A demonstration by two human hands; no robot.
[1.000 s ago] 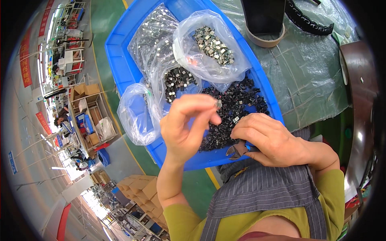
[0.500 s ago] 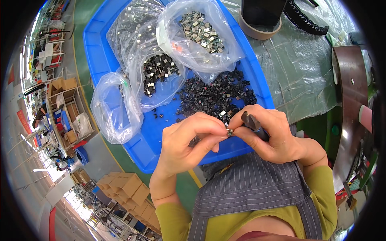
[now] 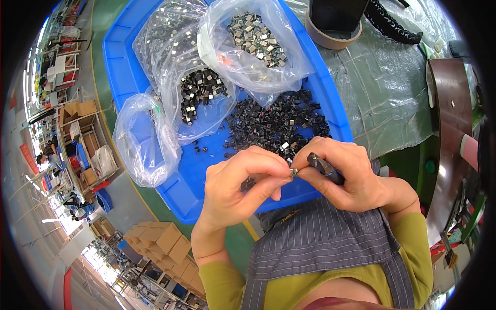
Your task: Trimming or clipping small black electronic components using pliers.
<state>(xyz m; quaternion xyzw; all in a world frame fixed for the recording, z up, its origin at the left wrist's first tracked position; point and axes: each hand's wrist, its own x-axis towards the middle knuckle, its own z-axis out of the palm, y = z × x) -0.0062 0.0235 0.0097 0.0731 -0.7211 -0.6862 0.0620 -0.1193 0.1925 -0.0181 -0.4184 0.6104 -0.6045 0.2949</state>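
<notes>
- The left hand pinches a tiny, silvery-green component between its thumb and index fingertip; the other fingers curl in toward the palm.
- The right hand has a dark, blunt-headed metal hand tool tucked between its index finger and thumb, the head pointing up and to the left. Most of the handle is hidden by the hand.
- The right hand's thumb and index fingertips are nearly closed at the component, so the two hands meet tip to tip there. Whether the right fingertips also grip it is too small to tell.
- The component is above the near part of a blue plastic tray, just beyond the person's grey pinstriped apron.
- A loose heap of small black parts lies in the tray, just beyond the hands, with a few bright silver faces among them.
- A clear plastic bag with an open mouth holds a cluster of small silver square pieces, farther off in the tray.
- To the left of the heap, black and silver square pieces lie in clear plastic.
- A crumpled clear bag hangs over the tray's left edge.
- To the right, a table covered in green, glossy sheeting bears a tan ring around the base of a dark upright object.
</notes>
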